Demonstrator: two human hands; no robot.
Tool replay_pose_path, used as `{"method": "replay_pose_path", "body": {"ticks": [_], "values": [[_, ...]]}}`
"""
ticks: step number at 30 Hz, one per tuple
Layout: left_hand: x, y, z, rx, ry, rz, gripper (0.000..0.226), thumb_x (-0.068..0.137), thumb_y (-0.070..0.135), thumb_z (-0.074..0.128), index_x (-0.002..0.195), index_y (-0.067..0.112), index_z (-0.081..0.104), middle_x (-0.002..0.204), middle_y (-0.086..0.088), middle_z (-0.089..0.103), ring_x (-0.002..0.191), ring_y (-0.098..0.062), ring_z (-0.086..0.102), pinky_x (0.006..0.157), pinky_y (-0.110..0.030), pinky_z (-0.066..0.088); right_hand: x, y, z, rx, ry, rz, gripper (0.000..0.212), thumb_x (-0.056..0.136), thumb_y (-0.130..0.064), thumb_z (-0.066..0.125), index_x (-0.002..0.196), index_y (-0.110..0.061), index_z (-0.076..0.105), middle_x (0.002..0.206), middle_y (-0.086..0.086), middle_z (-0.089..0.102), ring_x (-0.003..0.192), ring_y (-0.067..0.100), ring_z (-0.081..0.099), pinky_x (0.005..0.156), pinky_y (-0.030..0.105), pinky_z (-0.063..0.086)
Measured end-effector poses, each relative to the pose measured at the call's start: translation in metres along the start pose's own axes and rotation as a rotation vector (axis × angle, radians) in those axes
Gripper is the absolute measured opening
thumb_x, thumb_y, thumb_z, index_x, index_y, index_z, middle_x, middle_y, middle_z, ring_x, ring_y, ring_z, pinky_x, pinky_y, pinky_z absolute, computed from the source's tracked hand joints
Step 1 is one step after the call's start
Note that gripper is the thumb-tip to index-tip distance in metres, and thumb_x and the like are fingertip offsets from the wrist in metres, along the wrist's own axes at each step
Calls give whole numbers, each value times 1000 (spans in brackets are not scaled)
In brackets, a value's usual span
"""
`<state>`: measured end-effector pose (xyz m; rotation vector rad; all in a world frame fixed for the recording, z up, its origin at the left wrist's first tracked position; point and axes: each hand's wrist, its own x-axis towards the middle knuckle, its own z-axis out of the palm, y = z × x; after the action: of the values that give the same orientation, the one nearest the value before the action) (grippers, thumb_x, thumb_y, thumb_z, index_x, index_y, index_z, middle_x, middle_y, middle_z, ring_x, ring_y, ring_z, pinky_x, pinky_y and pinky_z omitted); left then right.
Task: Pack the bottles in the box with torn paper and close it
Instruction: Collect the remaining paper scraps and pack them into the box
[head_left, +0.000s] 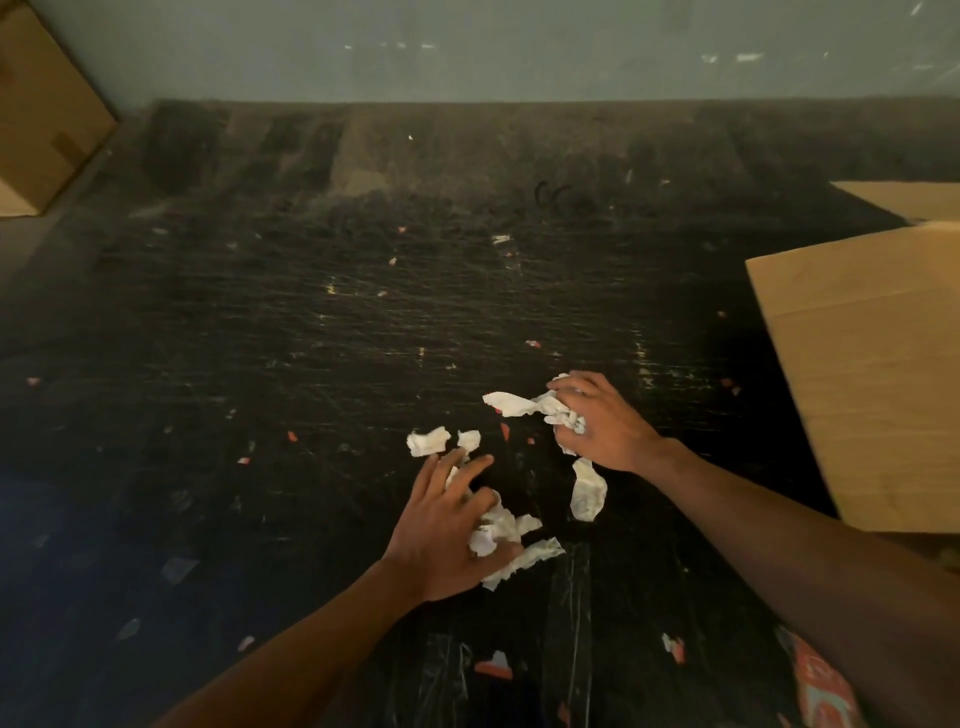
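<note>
Dark, scratched worktop (311, 338) fills most of the view and runs back to a pale wall; its far and left stretches are seen bare apart from tiny coloured flecks. Along the right edge a large tan cardboard box (878, 374) is cut off by the frame, its inside hidden. Another brown cardboard box (41, 114) is cropped at the top left corner. Torn, crumpled white paper pieces (428, 441) are scattered near the middle front of the worktop. The left hand (447, 535) is laid with fingers spread over a crumpled wad, whose long strip points right and slightly away; whether the paper is pinched cannot be told. The right hand (597, 421) is clamped round a bunch of paper, one long strip sticking out leftward, another strip hanging below the wrist. No bottles can be made out; dim light blurs small detail
</note>
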<state>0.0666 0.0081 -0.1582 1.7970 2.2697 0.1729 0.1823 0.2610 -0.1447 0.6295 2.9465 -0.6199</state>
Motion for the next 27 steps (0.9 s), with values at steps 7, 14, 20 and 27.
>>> {"method": "replay_pose_path", "body": {"ticks": [7,14,20,27], "values": [[-5,11,4,-20,36,-47,118,55,101,36,147,28,28,164,-9,1,150,-37,-7,116,-67,3,-18,1,-11,181,-94,-48,76,84,-39,67,146,-49,24,155,-4,25,144,19,20,116,49,23],[7,5,4,62,-73,-59,138,46,102,42,147,41,-27,155,-8,-40,138,-43,-38,111,-69,-12,-44,-15,-8,-208,-260,-162,117,57,-93,51,145,-55,-17,153,-2,-42,137,27,-44,106,66,-22],[20,-14,-6,79,-78,-131,129,50,100,43,144,48,-27,151,-7,-46,135,-45,-41,109,-67,-16,-49,-12,15,-397,-242,-240,114,60,-95,44,147,-53,-15,154,3,-40,138,33,-42,107,71,-15],[27,-39,-5,61,-10,-105,109,61,96,40,152,44,9,162,-9,9,148,-40,0,117,-65,5,-29,-19,24,-428,-113,-269,96,71,-93,31,149,-53,-6,162,7,-23,144,38,-29,108,74,-7]]}}
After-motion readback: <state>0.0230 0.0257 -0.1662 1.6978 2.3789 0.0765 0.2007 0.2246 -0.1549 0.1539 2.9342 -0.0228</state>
